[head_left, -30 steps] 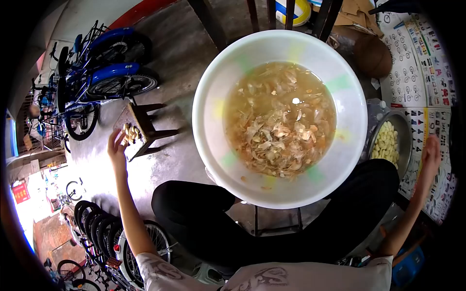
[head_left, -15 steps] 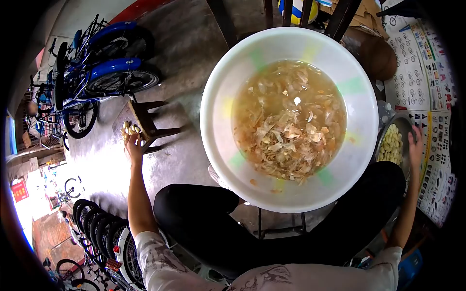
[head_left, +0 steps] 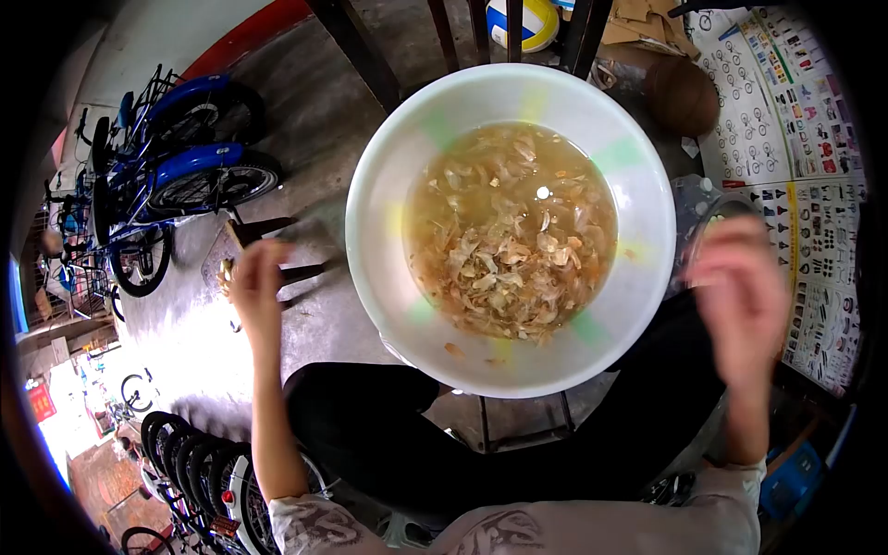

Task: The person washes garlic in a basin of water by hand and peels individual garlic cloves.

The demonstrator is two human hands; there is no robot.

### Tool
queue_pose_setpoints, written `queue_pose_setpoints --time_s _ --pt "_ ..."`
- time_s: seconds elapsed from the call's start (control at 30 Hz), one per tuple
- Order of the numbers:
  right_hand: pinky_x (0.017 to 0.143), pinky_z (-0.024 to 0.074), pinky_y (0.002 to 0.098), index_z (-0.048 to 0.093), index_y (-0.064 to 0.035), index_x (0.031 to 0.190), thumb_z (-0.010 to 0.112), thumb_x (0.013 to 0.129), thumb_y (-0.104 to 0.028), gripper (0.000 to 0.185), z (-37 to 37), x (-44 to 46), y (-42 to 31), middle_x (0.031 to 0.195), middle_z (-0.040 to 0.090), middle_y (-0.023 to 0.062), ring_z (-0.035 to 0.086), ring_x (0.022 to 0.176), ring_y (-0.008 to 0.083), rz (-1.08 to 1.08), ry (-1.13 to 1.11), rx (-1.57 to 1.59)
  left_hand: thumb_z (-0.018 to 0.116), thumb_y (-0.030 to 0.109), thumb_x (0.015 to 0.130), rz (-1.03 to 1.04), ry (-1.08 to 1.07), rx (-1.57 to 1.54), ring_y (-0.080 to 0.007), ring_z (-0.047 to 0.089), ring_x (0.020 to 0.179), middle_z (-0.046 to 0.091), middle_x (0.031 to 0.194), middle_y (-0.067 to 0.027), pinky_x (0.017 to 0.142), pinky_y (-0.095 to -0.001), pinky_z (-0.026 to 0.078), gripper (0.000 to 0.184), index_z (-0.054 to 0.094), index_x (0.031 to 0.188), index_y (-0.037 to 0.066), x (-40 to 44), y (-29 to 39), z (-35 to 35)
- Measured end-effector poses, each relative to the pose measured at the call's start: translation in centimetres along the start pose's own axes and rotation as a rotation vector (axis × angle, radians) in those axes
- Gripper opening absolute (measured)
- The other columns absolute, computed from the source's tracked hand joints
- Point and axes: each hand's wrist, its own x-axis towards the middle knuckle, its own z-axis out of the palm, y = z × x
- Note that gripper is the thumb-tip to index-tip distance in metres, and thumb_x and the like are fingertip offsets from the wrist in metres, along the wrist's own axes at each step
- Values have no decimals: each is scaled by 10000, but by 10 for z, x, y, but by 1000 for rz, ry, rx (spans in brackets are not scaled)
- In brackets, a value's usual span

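A large white basin [head_left: 370, 305] stands in front of me, holding cloudy water with many loose garlic skins [head_left: 518, 259] in it. To its left is my left hand [head_left: 257, 291], raised near a small wooden stool [head_left: 248, 229]. Its fingers are curled together, and what they hold is hidden. Pale garlic [head_left: 225, 276] shows in part on the stool behind this hand. My right hand [head_left: 740, 296] is smeared by motion at the basin's right side. It covers most of a metal bowl [head_left: 726, 205], so the peeled cloves in it are barely visible.
Blue bicycles [head_left: 190, 166] stand on the left, with a row of black tyres [head_left: 190, 449] below them. Beyond the basin are dark wooden bars [head_left: 356, 46], a volleyball [head_left: 523, 23] and a brown ball [head_left: 682, 95]. Printed sheets [head_left: 805, 185] lie at right.
My left hand has drawn back slightly from the garlic on the stool. My right hand has lifted from the bowl's edge and come inward, nearer the camera. The whole view has shifted a little.
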Motion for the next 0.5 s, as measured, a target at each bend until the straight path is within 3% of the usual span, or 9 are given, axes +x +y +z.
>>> queue_pose_setpoints --time_s 0.03,0.07,0.1,0.17,0.3,0.37,0.5 --pt "690 461 259 650 -33 1128 670 837 -5 293 39 14 -11 994 612 93 562 766 121 -27 -84 179 538 92 978 -50 -118 -103 -167 684 841 720 933 -88 724 -280 524 164 649 1056 0 -15 48 25" --pt "658 470 232 646 -44 1165 690 838 -17 331 73 22 -15 970 619 82 584 741 107 89 -157 380 544 68 972 -68 -241 -169 -156 686 844 720 942 -95 714 -265 522 162 653 1060 -12 -27 78 47" --pt "671 498 213 639 -42 1181 700 851 -31 336 100 32 -19 988 618 82 618 791 103 172 -228 521 549 45 967 -82 -365 -236 -144 687 846 720 950 -101 704 -250 521 161 657 1065 -24 -35 99 67" --pt "685 525 215 628 -22 1193 692 869 -35 330 134 41 -18 968 625 80 638 840 108 346 -286 889 585 12 944 -133 -419 -458 -138 686 865 717 953 -120 724 -243 534 165 655 1079 -52 -39 117 103" --pt "702 538 231 608 1 1184 654 897 -12 291 147 33 11 929 627 79 639 846 106 294 -83 850 605 -2 932 -57 -384 -656 -153 666 899 687 1004 -116 797 -267 568 131 656 1022 -82 -40 123 146" --pt "719 542 238 586 19 1151 633 899 21 256 138 26 19 897 626 81 637 840 109 442 29 879 603 7 935 -128 -401 -696 -148 658 926 660 1053 -102 792 -267 571 127 648 1020 -76 -48 117 160" --pt "726 546 236 582 19 1100 643 879 46 232 145 20 42 932 627 89 649 828 118 408 55 778 610 17 934 -227 -436 -751 -140 653 923 645 1069 -95 802 -265 574 119 638 1008 -71 -52 111 172"
